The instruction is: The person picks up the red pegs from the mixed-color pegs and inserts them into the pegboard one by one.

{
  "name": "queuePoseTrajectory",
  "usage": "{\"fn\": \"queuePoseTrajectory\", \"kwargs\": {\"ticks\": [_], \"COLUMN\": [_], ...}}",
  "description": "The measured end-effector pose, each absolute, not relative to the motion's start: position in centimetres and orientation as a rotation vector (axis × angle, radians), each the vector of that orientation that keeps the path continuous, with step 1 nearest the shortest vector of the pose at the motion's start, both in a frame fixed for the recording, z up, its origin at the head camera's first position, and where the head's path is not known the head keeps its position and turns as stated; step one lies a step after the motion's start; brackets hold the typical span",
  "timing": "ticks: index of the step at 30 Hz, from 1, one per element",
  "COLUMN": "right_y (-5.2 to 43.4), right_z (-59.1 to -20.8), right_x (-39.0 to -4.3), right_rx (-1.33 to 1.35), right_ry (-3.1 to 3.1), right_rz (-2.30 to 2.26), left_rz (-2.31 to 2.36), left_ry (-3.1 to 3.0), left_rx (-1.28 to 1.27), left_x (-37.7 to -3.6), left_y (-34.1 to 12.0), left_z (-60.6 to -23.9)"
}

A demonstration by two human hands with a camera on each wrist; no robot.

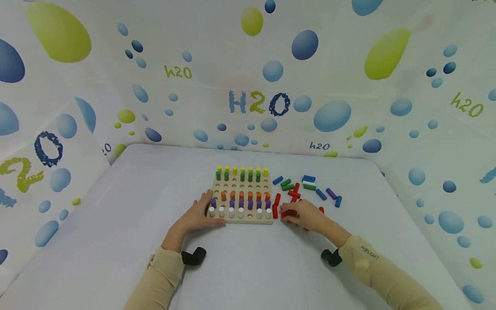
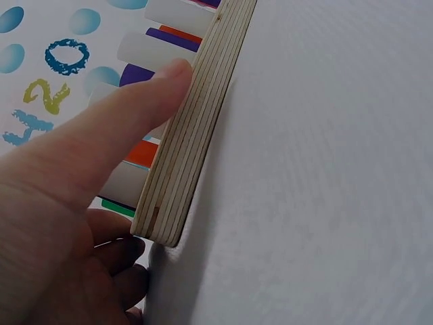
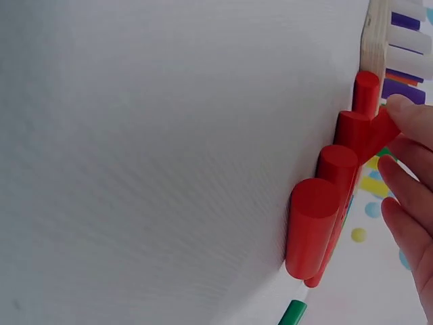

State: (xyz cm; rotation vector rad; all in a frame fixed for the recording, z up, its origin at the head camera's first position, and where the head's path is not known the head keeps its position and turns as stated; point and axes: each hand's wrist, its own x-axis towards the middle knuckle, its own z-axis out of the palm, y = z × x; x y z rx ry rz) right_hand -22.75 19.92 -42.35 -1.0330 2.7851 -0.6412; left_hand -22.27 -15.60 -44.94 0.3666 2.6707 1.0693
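Observation:
A wooden pegboard (image 1: pixel 242 219) lies on the table, with rows of yellow, green, orange, purple and white pegs standing in it. At its near left corner, my left hand (image 1: pixel 196 215) holds the board, the thumb along the front edge (image 2: pixel 196 128) and the fingers by the left side. To the right of the board, my right hand (image 1: pixel 306 215) is low over a group of red pegs. In the right wrist view, thumb and fingers pinch a tilted red peg (image 3: pixel 381 137). Several other red pegs (image 3: pixel 313 223) lie side by side below it, partly hidden by the hand in the head view.
Loose blue pegs (image 1: pixel 320 194), green pegs (image 1: pixel 287 187) and a purple peg (image 1: pixel 331 193) lie scattered beyond the right hand. Two red pegs (image 1: pixel 275 211) are close to the board's right edge. A white cloth (image 1: pixel 248 267) covers the table, and a printed backdrop stands behind.

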Motion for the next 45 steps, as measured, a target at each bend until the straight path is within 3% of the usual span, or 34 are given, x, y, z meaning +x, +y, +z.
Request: {"fn": "queuePoseTrajectory", "kwargs": {"ticks": [7, 17, 33, 45], "right_y": [20.2, 20.6, 20.4, 19.0], "right_z": [-42.5, -42.7, -41.7, -40.4], "right_x": [-22.8, -23.2, -24.2, -24.8], "right_rx": [-1.028, -0.718, -0.487, -0.506], "right_ry": [2.72, 2.65, 2.67, 2.642], "right_rz": [-0.891, -1.19, -1.451, -1.571], "left_rz": [1.074, 1.073, 1.075, 1.077], "left_ry": [2.669, 2.666, 2.669, 2.663], "left_rx": [0.376, 0.361, 0.358, 0.358], "left_x": [-22.3, -22.3, -22.4, -22.4], "left_y": [-15.7, -15.8, -15.6, -15.7], "left_z": [-45.0, -45.1, -45.1, -45.0]}}
